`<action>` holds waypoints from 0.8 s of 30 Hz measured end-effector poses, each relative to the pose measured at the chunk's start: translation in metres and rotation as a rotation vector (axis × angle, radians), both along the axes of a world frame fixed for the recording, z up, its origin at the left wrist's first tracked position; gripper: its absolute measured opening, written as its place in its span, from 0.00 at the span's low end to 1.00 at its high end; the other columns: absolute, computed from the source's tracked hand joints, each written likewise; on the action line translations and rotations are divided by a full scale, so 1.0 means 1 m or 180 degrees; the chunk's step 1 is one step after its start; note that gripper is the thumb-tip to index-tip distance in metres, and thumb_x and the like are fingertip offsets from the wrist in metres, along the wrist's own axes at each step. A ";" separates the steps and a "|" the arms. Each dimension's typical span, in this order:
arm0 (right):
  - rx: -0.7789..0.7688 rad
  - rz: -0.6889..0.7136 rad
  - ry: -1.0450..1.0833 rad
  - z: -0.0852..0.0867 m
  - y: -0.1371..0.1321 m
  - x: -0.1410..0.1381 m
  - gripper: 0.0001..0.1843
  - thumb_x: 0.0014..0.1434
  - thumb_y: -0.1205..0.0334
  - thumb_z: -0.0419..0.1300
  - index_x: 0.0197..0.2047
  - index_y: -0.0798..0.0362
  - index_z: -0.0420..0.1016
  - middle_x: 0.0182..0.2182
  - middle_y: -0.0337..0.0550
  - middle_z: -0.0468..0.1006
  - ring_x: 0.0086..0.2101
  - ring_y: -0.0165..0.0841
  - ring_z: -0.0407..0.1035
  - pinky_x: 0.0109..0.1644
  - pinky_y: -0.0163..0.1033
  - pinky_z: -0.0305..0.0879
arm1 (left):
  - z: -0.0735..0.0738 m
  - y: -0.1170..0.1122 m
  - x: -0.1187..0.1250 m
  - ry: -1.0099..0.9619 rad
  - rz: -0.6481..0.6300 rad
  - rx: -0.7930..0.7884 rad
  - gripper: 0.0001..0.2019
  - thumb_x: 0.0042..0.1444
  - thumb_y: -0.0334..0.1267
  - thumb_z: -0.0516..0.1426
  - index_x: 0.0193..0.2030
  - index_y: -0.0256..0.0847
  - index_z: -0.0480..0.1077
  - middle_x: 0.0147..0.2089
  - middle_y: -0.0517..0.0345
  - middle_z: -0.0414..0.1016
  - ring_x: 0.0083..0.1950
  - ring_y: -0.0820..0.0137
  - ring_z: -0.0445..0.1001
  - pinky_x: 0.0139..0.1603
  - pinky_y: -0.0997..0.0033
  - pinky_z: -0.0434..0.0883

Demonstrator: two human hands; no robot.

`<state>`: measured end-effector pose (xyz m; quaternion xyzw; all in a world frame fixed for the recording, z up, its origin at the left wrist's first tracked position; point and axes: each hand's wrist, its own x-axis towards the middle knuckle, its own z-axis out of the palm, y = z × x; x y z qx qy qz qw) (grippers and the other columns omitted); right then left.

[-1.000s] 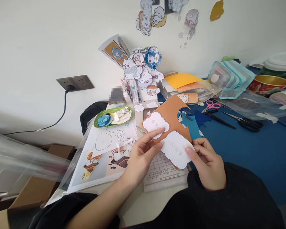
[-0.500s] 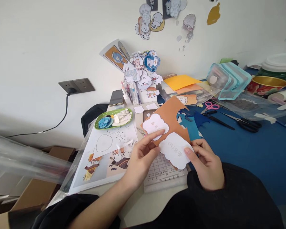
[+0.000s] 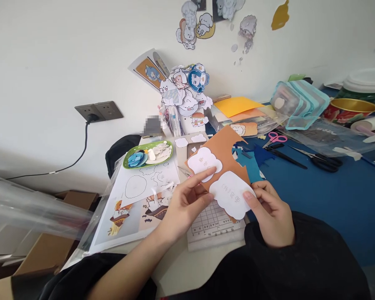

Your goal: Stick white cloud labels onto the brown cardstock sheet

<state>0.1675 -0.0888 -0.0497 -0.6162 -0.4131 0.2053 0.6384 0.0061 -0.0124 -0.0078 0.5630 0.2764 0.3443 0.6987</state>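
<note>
A brown sheet (image 3: 226, 150) with a bite-shaped notch on its right side is held up over the table. Two white cloud-shaped paper cutouts lie against it: a smaller upper cutout (image 3: 200, 160) and a larger lower cutout (image 3: 231, 189), both with faint pencil marks. My left hand (image 3: 183, 204) is closed on the sheet, its index finger on the upper cutout and its thumb at the lower cutout's left edge. My right hand (image 3: 273, 218) pinches the lower cutout's right edge, thumb on top, other fingers partly hidden. Beneath is a printed grid pad (image 3: 206, 237).
At left, a green tray (image 3: 128, 164) holds blue and white cut pieces above printed drawings (image 3: 136, 185). Pink scissors (image 3: 276, 138), a black-handled knife (image 3: 290, 159) and black scissors (image 3: 323, 162) lie on the blue surface (image 3: 315, 204) at right. A red-and-gold bowl (image 3: 350, 110) stands behind.
The larger cutout has shifted slightly up and right against the brown sheet. Both hands keep nearly the same hold. The camera view has moved very slightly.
</note>
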 end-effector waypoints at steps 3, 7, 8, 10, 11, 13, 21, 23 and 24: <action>0.0016 -0.0020 -0.0002 0.000 0.000 0.000 0.18 0.57 0.54 0.61 0.19 0.51 0.68 0.28 0.41 0.63 0.31 0.33 0.60 0.31 0.38 0.58 | 0.002 0.002 -0.001 0.0135 0.0054 0.0054 0.22 0.54 0.35 0.62 0.56 0.49 0.71 0.29 0.59 0.76 0.33 0.70 0.71 0.36 0.70 0.69; 0.0030 -0.0034 0.0029 0.000 0.000 0.001 0.18 0.56 0.54 0.62 0.19 0.52 0.68 0.29 0.41 0.64 0.31 0.33 0.61 0.31 0.38 0.58 | 0.005 0.002 0.000 0.0043 0.0010 0.0053 0.21 0.54 0.33 0.62 0.56 0.48 0.72 0.29 0.59 0.77 0.33 0.70 0.72 0.37 0.70 0.70; 0.0030 -0.0035 0.0042 0.000 0.001 0.001 0.18 0.56 0.54 0.62 0.19 0.52 0.68 0.28 0.41 0.64 0.31 0.33 0.61 0.31 0.38 0.58 | 0.005 0.002 0.000 0.0017 -0.0012 0.0054 0.21 0.54 0.33 0.62 0.56 0.48 0.72 0.29 0.59 0.77 0.34 0.70 0.72 0.38 0.70 0.70; 0.0039 -0.0031 0.0074 0.000 0.001 0.001 0.17 0.56 0.55 0.62 0.19 0.52 0.68 0.28 0.40 0.64 0.31 0.33 0.61 0.31 0.38 0.57 | 0.006 0.002 -0.001 0.0066 -0.0007 0.0078 0.21 0.54 0.33 0.62 0.56 0.48 0.72 0.29 0.59 0.77 0.33 0.71 0.72 0.37 0.70 0.69; 0.0043 -0.0025 0.0090 0.000 0.001 0.001 0.17 0.56 0.55 0.62 0.19 0.51 0.68 0.28 0.40 0.64 0.31 0.33 0.60 0.32 0.38 0.57 | 0.006 0.003 -0.001 0.0129 0.0012 0.0094 0.21 0.54 0.33 0.62 0.56 0.48 0.72 0.29 0.59 0.77 0.33 0.71 0.72 0.37 0.70 0.69; 0.0044 -0.0018 0.0112 0.000 0.001 0.001 0.17 0.56 0.55 0.62 0.19 0.51 0.68 0.29 0.40 0.64 0.31 0.33 0.60 0.32 0.38 0.57 | 0.007 0.003 -0.003 0.0269 0.0044 0.0127 0.21 0.55 0.34 0.62 0.57 0.48 0.71 0.30 0.59 0.78 0.34 0.70 0.72 0.37 0.69 0.69; 0.0050 -0.0016 0.0062 -0.002 0.001 0.003 0.16 0.57 0.55 0.62 0.20 0.51 0.70 0.28 0.40 0.64 0.31 0.33 0.61 0.31 0.38 0.57 | 0.005 0.004 -0.003 0.0399 0.0067 0.0183 0.22 0.55 0.37 0.61 0.58 0.47 0.70 0.31 0.57 0.79 0.35 0.65 0.74 0.40 0.63 0.70; 0.0040 -0.0015 0.0039 -0.001 0.001 0.003 0.17 0.57 0.54 0.61 0.20 0.51 0.70 0.28 0.40 0.64 0.31 0.33 0.61 0.31 0.38 0.57 | 0.005 0.004 -0.004 0.0414 0.0056 0.0194 0.22 0.55 0.37 0.61 0.58 0.48 0.70 0.32 0.57 0.79 0.36 0.65 0.74 0.41 0.63 0.70; 0.0038 -0.0015 0.0036 -0.001 0.001 0.003 0.17 0.57 0.54 0.61 0.20 0.51 0.69 0.28 0.40 0.64 0.31 0.33 0.61 0.31 0.38 0.57 | 0.005 0.004 -0.004 0.0415 0.0047 0.0202 0.22 0.55 0.37 0.61 0.58 0.48 0.70 0.32 0.57 0.79 0.37 0.65 0.75 0.41 0.63 0.70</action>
